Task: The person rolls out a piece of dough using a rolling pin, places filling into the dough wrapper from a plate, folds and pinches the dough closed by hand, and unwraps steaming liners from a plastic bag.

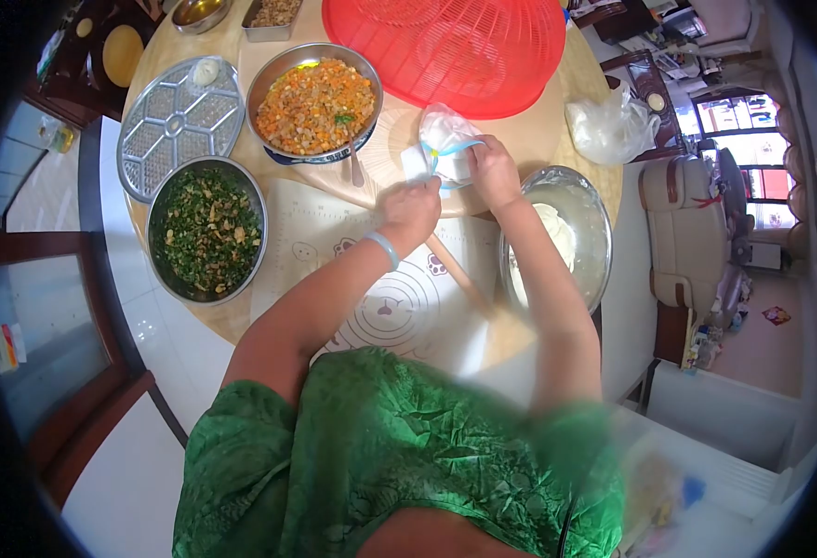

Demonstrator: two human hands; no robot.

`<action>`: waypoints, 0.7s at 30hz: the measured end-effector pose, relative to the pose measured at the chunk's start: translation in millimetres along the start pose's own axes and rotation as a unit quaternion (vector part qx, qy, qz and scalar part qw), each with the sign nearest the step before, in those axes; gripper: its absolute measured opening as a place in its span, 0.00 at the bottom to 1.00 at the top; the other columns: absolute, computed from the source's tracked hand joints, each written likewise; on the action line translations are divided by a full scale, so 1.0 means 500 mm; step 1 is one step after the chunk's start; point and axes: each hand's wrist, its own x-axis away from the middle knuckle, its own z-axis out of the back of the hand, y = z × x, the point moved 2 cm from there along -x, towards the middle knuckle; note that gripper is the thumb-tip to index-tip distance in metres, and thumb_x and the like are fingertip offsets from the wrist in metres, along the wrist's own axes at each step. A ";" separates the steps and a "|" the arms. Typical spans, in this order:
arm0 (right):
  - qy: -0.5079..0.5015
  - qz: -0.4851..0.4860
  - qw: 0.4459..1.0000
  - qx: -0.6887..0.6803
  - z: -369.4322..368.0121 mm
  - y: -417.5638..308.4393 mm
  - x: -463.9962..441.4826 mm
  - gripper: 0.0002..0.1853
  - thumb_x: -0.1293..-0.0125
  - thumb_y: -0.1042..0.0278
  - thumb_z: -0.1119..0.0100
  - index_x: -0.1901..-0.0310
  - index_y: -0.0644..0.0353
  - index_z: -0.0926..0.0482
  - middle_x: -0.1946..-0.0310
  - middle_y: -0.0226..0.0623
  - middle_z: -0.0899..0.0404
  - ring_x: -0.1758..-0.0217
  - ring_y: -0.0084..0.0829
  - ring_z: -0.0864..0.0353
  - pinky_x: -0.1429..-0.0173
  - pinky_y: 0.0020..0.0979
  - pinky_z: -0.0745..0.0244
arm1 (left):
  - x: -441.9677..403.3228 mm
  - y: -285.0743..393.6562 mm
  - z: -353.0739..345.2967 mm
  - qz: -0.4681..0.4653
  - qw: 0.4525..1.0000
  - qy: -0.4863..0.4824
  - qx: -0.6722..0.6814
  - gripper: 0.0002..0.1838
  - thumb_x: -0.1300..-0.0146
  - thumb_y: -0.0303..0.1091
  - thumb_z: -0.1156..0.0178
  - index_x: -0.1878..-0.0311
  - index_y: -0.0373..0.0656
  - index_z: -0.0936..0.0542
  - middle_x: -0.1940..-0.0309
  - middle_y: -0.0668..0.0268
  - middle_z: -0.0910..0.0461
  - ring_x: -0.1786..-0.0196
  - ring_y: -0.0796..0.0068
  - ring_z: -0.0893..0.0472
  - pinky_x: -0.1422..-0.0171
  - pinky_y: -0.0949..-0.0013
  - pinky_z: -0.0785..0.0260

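blue zip-type strip marks the mouth of a clear plastic bag (455, 151) with something white in it, held above the far edge of the printed kneading mat (371, 321). the left hand (408, 209), a pale bangle (383, 249) at its wrist, pinches the near end of the strip between closed fingers. the right hand (495, 174) grips the other end, its fingers bent over the edge. holding both ends probably keeps the mouth taut and under control while the soft body hangs loose; whether the seal is open i cannot tell.

the strip's long axis slants from the left hand away and to the right, and the bag's bulging white part points away from the wearer, towards the red plastic basket (483, 56).

below the hands the wooden rolling pin (459, 277) lies aslant on the mat, one end near the left wrist, the other running towards the steel bowl of dough (604, 237) beside the right forearm. the bowl of diced carrot filling (255, 102), with a spoon (356, 167) in it, and the bowl of chopped greens (264, 228) stand to the left, seemingly kept off the mat but within reach. the metal steamer rack (134, 139) lies beyond the greens, a white bun-like piece (205, 73) on it.
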 end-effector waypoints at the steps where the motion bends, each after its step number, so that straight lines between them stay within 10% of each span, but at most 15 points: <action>1: -0.008 0.001 1.000 -0.002 0.002 -0.002 -0.001 0.08 0.38 0.73 0.38 0.60 0.66 0.16 0.53 0.48 0.18 0.53 0.46 0.16 0.48 0.40 0.18 | -0.004 0.003 0.007 0.022 0.999 -0.029 0.004 0.17 0.34 0.37 0.46 0.45 0.43 0.22 0.68 0.54 0.16 0.63 0.51 0.16 0.57 0.50 0.25; 12: -0.112 0.004 0.994 0.006 0.044 -0.066 -0.005 0.17 0.43 0.62 0.35 0.55 0.63 0.18 0.35 0.50 0.30 0.35 0.50 0.29 0.41 0.45 0.22 | -0.028 0.007 0.001 0.074 0.961 0.026 0.267 0.22 0.33 0.34 0.49 0.37 0.45 0.24 0.68 0.48 0.17 0.67 0.49 0.16 0.56 0.49 0.25; 21: -0.096 -0.057 0.994 0.010 0.020 -0.028 -0.030 0.08 0.42 0.75 0.42 0.61 0.64 0.19 0.55 0.49 0.20 0.51 0.49 0.18 0.50 0.43 0.18 | -0.014 0.021 0.039 0.094 0.977 -0.025 0.188 0.21 0.32 0.36 0.48 0.37 0.53 0.23 0.65 0.47 0.17 0.64 0.43 0.18 0.56 0.44 0.26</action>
